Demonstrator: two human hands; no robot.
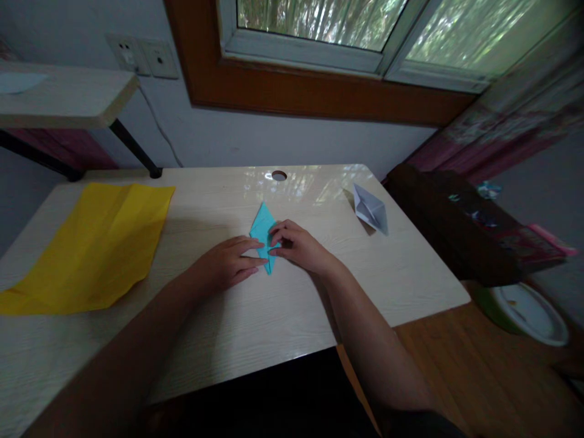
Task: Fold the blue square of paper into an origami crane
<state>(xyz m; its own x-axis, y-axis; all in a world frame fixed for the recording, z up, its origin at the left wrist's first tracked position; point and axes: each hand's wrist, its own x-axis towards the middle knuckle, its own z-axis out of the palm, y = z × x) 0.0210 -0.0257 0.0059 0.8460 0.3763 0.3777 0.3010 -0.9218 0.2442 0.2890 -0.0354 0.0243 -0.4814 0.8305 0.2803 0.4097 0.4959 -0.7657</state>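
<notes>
Daylight from a window point(319, 27) falls on a pale table point(283, 322) pushed against the wall. On the floor past its near right corner sits a round green-and-white tub point(495, 313) with a small yellowish scrap point(511, 302) inside; what else it holds is too dim to make out. Small objects on the dark cabinet point(456, 213) beyond the right edge are blurred.

Mid-table, between the far and near edges, lies a blue folded paper point(261, 225), its right side partly hidden by the right hand point(298, 246). That hand's thumb and forefinger curl close together on the paper; whether they pinch a flap cannot be told. The left hand point(232, 260) has its fingers point(253, 262) spread, tips resting on the paper's left side.

A yellow sheet point(100, 249) lies along the left edge, a white folded paper point(370, 207) near the far right corner.
</notes>
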